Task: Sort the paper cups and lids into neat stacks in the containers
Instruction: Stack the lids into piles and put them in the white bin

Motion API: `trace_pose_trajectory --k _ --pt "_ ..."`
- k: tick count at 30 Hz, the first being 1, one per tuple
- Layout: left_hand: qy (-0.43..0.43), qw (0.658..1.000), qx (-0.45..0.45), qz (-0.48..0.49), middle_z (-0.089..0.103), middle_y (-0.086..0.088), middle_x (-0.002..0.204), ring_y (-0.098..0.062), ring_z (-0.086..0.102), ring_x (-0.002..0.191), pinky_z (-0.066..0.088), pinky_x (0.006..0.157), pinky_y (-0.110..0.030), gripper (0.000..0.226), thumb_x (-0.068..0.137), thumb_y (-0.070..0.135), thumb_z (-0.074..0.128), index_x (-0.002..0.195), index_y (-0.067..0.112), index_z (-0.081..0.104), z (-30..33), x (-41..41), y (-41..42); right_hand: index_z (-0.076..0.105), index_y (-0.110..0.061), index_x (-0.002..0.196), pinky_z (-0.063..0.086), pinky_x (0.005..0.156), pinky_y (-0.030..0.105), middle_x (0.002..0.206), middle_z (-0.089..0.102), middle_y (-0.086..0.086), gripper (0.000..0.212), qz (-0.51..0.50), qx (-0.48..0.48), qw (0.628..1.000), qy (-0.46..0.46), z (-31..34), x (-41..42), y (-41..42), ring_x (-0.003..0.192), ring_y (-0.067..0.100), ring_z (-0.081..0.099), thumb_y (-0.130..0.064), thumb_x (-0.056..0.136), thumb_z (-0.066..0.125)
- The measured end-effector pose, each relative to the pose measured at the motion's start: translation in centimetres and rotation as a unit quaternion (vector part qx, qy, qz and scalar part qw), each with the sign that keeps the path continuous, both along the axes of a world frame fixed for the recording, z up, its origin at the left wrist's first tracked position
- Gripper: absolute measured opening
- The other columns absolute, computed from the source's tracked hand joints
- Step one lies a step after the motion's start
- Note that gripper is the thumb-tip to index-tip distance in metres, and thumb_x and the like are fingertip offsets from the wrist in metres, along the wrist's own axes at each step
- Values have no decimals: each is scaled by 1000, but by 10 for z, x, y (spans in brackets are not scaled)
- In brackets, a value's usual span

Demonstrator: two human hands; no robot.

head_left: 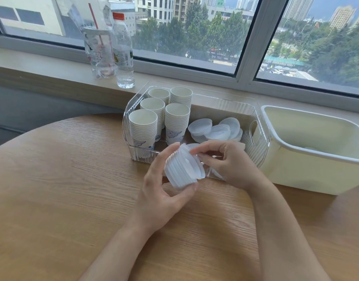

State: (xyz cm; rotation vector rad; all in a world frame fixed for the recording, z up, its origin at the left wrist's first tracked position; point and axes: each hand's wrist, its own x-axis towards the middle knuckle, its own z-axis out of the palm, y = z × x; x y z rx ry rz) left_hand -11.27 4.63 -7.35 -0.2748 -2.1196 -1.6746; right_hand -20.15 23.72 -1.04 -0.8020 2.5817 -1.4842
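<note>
Head view. Round wooden surface (63,169), its far edge against a window sill. Left hand (162,201) grips a nested stack of translucent lids (181,168), tilted on its side, thumb under the lower rim, fingers curled over the top. The stack is held above the surface, just in front of the clear container's near wall.

Right hand (227,165) is raised beside the stack; thumb and forefinger pinch a single lid (194,147) at the stack's open end. Whether that lid is seated on the stack or apart from it cannot be told.

Clear ribbed container (257,138) stands at the far edge of the surface. In its left half, five upright stacks of paper cups (175,120), white with blue print, packed close together. In its right half, loose lids (217,129) lying overlapped and tilted.

Cream tub (308,173) sits touching the clear container's right side; something pale lies at its bottom, too faint to name.

On the sill: a water bottle (123,51) with red cap, and beside it a clear plastic cup (99,51) with a straw.
</note>
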Motion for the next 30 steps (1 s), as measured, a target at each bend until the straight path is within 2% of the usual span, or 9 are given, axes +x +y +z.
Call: trace_pose_trajectory --k 3,6,11,16,20,23,26,28,30 --pt "8 1000 -9 8 60 7 144 -24 57 135 56 102 -33 85 80 27 92 152 34 47 0 0 -1 81 -34 111 61 88 30 112 78 -14 18 52 1 998 -48 5 4 2 102 7 74 -37 103 65" --pt "14 1000 -15 19 61 10 142 -26 59 134 53 107 -48 80 79 36 89 149 35 49 0 -1 0 79 -37 116 58 93 27 117 77 -13 37 90 9 992 -87 9 8 3 106 5 73 -61 89 71" --pt "26 999 -19 18 63 7 141 -27 62 130 54 105 -50 80 78 38 88 148 36 50 3 0 0 72 -36 129 57 94 23 124 75 -13 54 103 -6 990 -95 8 7 4 116 7 71 -52 79 85" --pt "42 999 -23 8 62 7 142 -25 61 133 54 106 -47 82 78 33 90 150 32 49 4 0 0 63 -31 141 58 101 39 131 73 -2 66 127 -50 983 -125 6 6 7 125 16 68 -35 80 90" --pt "60 997 -35 23 63 11 140 -21 60 133 52 108 -37 77 80 43 88 146 32 52 5 0 0 63 -33 140 57 103 44 131 72 0 70 133 -37 981 -136 5 7 4 126 18 67 -35 77 93" --pt "53 996 -52 47 60 18 139 -16 57 134 51 109 -36 73 78 49 85 143 35 55 4 -1 -1 68 -34 132 58 101 40 127 74 -7 51 86 -34 992 -82 8 7 3 122 11 68 -39 85 86" --pt "32 997 -44 60 58 23 138 -11 53 137 54 106 -45 74 76 47 87 142 35 57 1 -1 -1 75 -34 120 59 95 37 113 76 -19 23 -63 -12 998 23 5 3 3 105 4 70 -33 97 75" --pt "26 997 -43 64 58 23 137 -11 53 137 56 103 -47 75 75 43 89 142 34 57 0 -2 -1 76 -34 120 58 90 36 109 73 -21 20 -130 67 987 66 0 -1 3 91 5 68 -30 101 68" --pt "19 997 -38 61 58 22 137 -12 53 137 59 98 -48 76 75 42 90 143 34 57 -1 -2 0 74 -31 126 54 95 35 114 70 -16 24 -140 145 977 71 -6 -3 4 92 5 65 -29 104 63"
